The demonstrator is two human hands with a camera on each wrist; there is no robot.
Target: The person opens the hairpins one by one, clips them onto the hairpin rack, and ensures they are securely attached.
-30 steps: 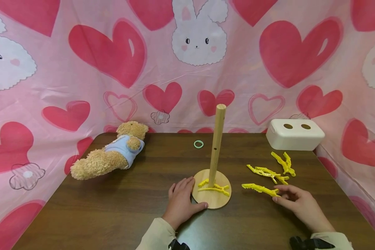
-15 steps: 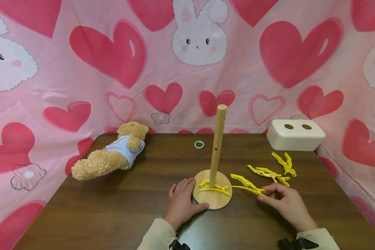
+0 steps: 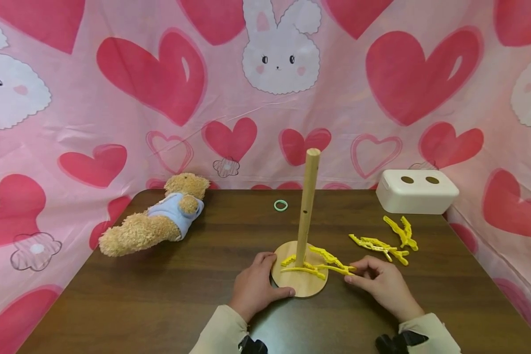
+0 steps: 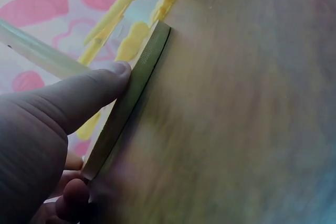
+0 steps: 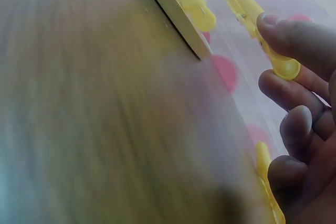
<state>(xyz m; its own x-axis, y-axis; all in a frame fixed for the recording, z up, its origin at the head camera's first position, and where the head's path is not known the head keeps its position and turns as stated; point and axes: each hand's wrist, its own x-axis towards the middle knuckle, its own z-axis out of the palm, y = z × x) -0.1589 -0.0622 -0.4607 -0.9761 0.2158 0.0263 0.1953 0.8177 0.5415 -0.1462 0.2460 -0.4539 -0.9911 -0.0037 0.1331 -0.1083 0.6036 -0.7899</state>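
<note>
A wooden stand, a round base (image 3: 300,287) with an upright post (image 3: 309,206), stands mid-table. My left hand (image 3: 257,285) holds the base at its left edge, thumb in front and fingers spread along the rim. One yellow hair clip (image 3: 315,273) lies on the base, its two arms on either side of the post's foot. My right hand (image 3: 382,284) pinches a second yellow hair clip (image 3: 342,269) by its tail end. That clip's jaws are spread, their tips just right of the post. In the right wrist view, thumb and index finger squeeze this clip (image 5: 249,11).
More yellow hair clips (image 3: 378,244) lie to the right, with another spread clip (image 3: 402,232) behind. A white box (image 3: 418,196) with two round holes stands back right. A green ring (image 3: 280,205) lies behind the post. A teddy bear (image 3: 172,211) lies left.
My right hand has moved left, carrying the hair clip from the table on the right to over the base. The clip's jaws have spread apart. My left hand stays on the base.
</note>
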